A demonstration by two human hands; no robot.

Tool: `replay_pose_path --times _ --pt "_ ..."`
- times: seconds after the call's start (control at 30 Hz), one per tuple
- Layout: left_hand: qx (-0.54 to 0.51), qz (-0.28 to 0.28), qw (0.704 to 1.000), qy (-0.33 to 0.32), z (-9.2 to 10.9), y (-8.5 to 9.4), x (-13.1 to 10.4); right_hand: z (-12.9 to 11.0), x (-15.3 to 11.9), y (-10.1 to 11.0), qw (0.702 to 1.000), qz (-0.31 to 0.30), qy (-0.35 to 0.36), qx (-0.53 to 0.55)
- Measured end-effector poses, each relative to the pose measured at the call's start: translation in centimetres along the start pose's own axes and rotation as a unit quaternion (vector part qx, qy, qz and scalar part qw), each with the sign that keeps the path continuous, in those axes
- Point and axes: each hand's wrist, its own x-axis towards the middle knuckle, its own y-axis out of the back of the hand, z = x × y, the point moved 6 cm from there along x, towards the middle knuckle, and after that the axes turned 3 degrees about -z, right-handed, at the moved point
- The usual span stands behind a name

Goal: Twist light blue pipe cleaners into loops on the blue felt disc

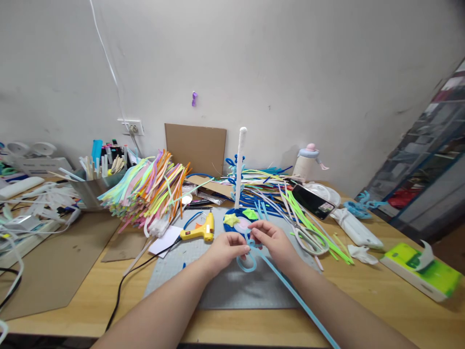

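Note:
Between my two hands is a light-blue pipe cleaner [279,275], bent into small loops, its long tail running down toward the front right. My left hand [229,249] pinches the looped part with thumb and forefinger. Close beside it, my right hand [271,240] is closed on the same pipe cleaner, fingertips near the upper loop. Just behind the hands sits a round dark-blue base with yellow-green stars [231,221] and a pinkish centre. A white fuzzy post [240,167] rises upright from behind it, with blue curled pieces around it.
A yellow glue gun [199,230] with a black cord lies left on the grey cutting mat [250,295]. Scissors [308,240], a phone [313,201] and green pipe cleaners lie right. A large pipe-cleaner bundle [148,189] stands left. A green tissue pack [421,271] lies far right.

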Motion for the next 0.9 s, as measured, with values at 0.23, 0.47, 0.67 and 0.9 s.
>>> replay_pose_path --times 0.23,0.47,0.67,0.9 --pt "0.003 0.008 1.000 -0.001 -0.1 0.0 0.1 0.0 0.2 0.4 0.997 0.006 0.038 -0.063" --pt "-0.111 0.088 0.990 -0.022 0.2 2.2 0.5 -3.9 -1.1 0.5 0.940 0.039 0.225 -0.255" --pt "-0.067 0.077 0.995 -0.010 0.1 1.7 0.4 -4.3 -1.9 -0.5 0.926 0.006 0.259 -0.274" --pt "-0.020 0.040 0.999 0.009 0.4 0.4 0.1 -3.2 -1.0 1.5 0.953 0.082 0.182 -0.228"
